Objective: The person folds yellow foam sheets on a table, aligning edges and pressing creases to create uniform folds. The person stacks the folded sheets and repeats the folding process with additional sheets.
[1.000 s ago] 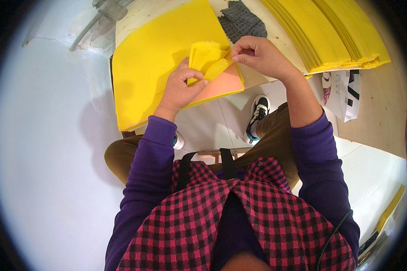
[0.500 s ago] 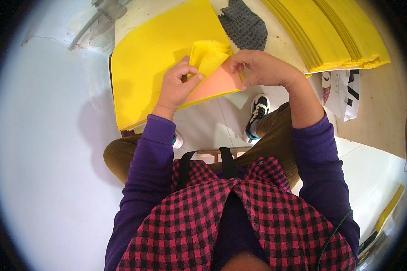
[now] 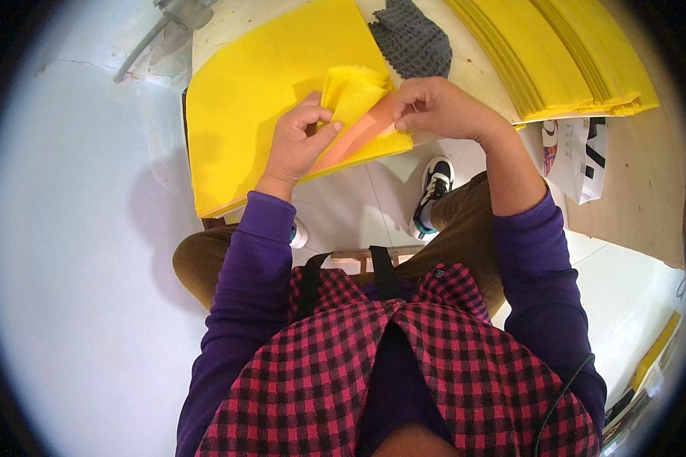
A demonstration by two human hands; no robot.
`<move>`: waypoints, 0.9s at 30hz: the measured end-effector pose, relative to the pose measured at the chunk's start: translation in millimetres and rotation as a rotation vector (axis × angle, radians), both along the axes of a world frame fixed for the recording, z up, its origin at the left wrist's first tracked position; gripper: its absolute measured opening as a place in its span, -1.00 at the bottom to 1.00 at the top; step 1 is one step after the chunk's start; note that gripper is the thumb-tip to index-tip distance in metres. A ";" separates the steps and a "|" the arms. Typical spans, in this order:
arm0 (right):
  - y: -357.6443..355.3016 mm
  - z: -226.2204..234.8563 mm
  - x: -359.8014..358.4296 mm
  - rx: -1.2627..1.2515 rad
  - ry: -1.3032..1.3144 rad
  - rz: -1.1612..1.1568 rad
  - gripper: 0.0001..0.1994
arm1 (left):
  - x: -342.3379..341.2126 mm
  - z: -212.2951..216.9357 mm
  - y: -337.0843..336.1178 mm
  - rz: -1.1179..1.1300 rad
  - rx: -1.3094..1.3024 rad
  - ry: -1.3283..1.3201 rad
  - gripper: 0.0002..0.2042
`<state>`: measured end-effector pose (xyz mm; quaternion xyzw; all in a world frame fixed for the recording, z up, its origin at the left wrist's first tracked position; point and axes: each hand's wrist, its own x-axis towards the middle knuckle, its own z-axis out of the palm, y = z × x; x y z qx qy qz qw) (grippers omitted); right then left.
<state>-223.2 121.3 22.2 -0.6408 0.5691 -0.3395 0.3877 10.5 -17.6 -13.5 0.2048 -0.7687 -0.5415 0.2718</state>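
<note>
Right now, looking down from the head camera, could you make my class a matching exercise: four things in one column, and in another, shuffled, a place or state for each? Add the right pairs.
Things
1. Orange sheet
2. Grey cloth
3. Left hand
4. Shoe

Places and states
A. Mostly black and white, on the floor
B. At the folded-back yellow sheets
C. Pinched by the right hand
D. Lying crumpled on the table

Right pairs: 1-C, 2-D, 3-B, 4-A

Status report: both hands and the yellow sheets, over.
Left hand holds folded-back yellow corners. Right hand pinches orange sheet near its corner, raised over yellow stack. Grey cloth just beyond right hand, seemingly not in the way.
</note>
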 end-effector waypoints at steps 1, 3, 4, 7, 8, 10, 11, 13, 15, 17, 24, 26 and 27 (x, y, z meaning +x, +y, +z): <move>-0.1 0.0 0.0 0.000 -0.027 -0.002 -0.90 | -0.1 0.0 0.4 0.001 -0.004 0.004 -0.86; -1.2 0.2 0.7 -0.025 -0.037 0.000 -0.90 | -0.6 0.0 0.3 -0.007 -0.023 0.017 -0.87; -1.8 0.7 1.1 -0.031 -0.045 0.000 -0.90 | -1.1 0.0 -0.4 -0.015 -0.038 0.026 -0.87; -3.3 3.6 1.7 -0.088 0.029 0.001 -0.89 | -1.6 -0.4 -0.6 -0.021 -0.061 0.039 -0.87; -3.8 4.6 2.7 -0.094 0.033 -0.009 -0.89 | -1.7 -0.5 -0.3 -0.018 -0.059 0.048 -0.87; -4.9 6.5 5.4 -0.116 0.023 -0.024 -0.90 | -2.1 -0.7 0.6 -0.011 -0.076 0.053 -0.87; -5.3 7.1 7.6 -0.095 -0.017 -0.053 -0.90 | -2.2 -0.5 0.7 -0.013 -0.077 0.057 -0.87; -5.9 7.4 12.5 -0.044 -0.100 -0.112 -0.89 | -2.5 0.2 0.7 -0.020 -0.076 0.062 -0.87; -6.5 7.5 15.5 0.045 -0.219 -0.138 -0.88 | -2.6 0.9 0.6 -0.030 -0.060 0.059 -0.87; -8.3 7.0 17.2 0.085 -0.308 -0.148 -0.87 | -2.6 1.4 0.4 -0.036 -0.034 0.050 -0.87; -12.2 1.6 15.6 0.103 -0.427 -0.082 -0.92 | -1.5 1.5 -1.1 -0.026 -0.064 0.013 -0.86; -11.3 0.0 14.1 0.095 -0.461 -0.034 -0.88 | -1.7 1.2 -0.8 -0.020 -0.063 0.019 -0.86; -10.8 -0.8 13.8 0.078 -0.482 -0.011 -0.86 | -1.8 1.1 -0.5 -0.017 -0.054 0.020 -0.86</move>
